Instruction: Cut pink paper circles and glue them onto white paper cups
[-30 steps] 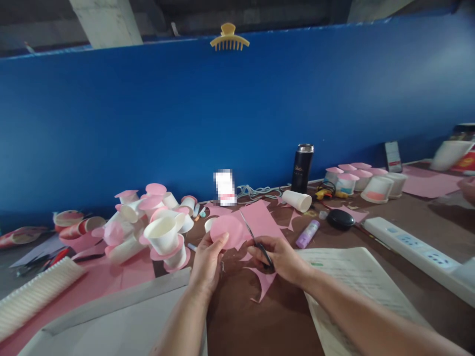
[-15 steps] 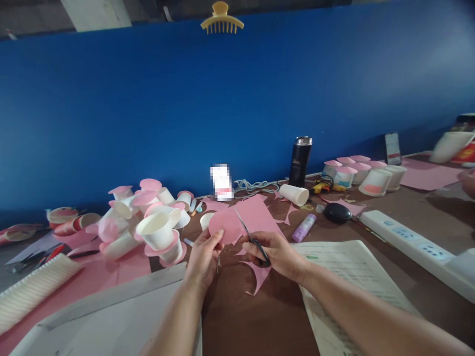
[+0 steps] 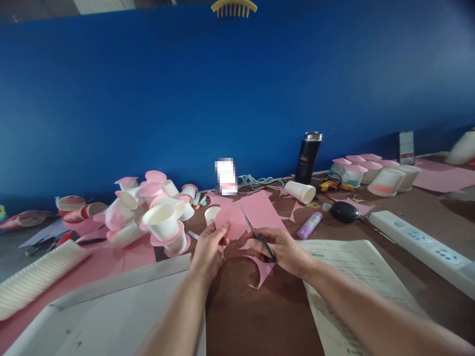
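Between the thumb and fingers of my left hand (image 3: 212, 245) is a round piece of pink paper (image 3: 230, 218). My right hand (image 3: 284, 249) grips a pair of black-handled scissors (image 3: 264, 243), whose blades point up and left by the right edge of the round paper. Behind both lies a larger sheet of pink paper (image 3: 262, 210) on the brown table (image 3: 260, 316). A curved pink offcut (image 3: 262, 271) rests just below the scissors. One white paper cup (image 3: 212, 215) stands right behind the round paper.
White cups with pink discs (image 3: 163, 221) are heaped at the left, beside a long stack of nested cups (image 3: 40, 277). A glue stick (image 3: 309, 225), a black flask (image 3: 308, 158) and a power strip (image 3: 423, 247) are at the right. Printed sheets (image 3: 356, 282) lie under my right forearm.
The view has tilted down and turned slightly left, so everything appears shifted. Both hands keep hold of the round paper and the scissors, almost in the same pose.
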A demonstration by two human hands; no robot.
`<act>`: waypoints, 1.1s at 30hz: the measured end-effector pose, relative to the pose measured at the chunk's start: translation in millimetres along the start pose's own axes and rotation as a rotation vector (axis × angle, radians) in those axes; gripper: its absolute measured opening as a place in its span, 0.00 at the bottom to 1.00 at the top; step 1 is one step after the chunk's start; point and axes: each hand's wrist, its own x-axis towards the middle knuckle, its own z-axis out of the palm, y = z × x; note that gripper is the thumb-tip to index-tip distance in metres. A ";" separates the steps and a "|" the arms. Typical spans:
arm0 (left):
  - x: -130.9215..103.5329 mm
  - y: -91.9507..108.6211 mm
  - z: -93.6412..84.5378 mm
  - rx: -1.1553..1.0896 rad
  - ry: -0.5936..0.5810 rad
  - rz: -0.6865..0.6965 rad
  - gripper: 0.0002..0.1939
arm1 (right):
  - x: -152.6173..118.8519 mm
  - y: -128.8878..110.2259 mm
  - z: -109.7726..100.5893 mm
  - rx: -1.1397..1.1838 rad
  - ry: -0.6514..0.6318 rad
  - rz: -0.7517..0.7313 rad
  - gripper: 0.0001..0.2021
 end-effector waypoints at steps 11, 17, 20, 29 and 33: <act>-0.3 2.5 -3.1 0.038 -0.047 -0.016 0.16 | 0.5 3.0 -1.4 -0.039 0.010 0.002 0.23; -2.7 3.8 -2.8 0.054 -0.072 -0.045 0.15 | 0.1 4.1 -3.6 -0.137 -0.010 -0.026 0.21; -0.7 1.8 -4.5 0.060 -0.106 -0.019 0.13 | 0.3 4.1 -3.8 -0.158 -0.026 -0.037 0.20; 2.8 -1.9 -8.2 0.109 -0.132 0.001 0.12 | 2.3 8.1 -3.4 -0.144 -0.016 -0.042 0.19; 3.0 -1.5 -9.3 0.111 -0.127 0.002 0.13 | 2.7 10.2 -4.1 -0.134 0.001 -0.029 0.21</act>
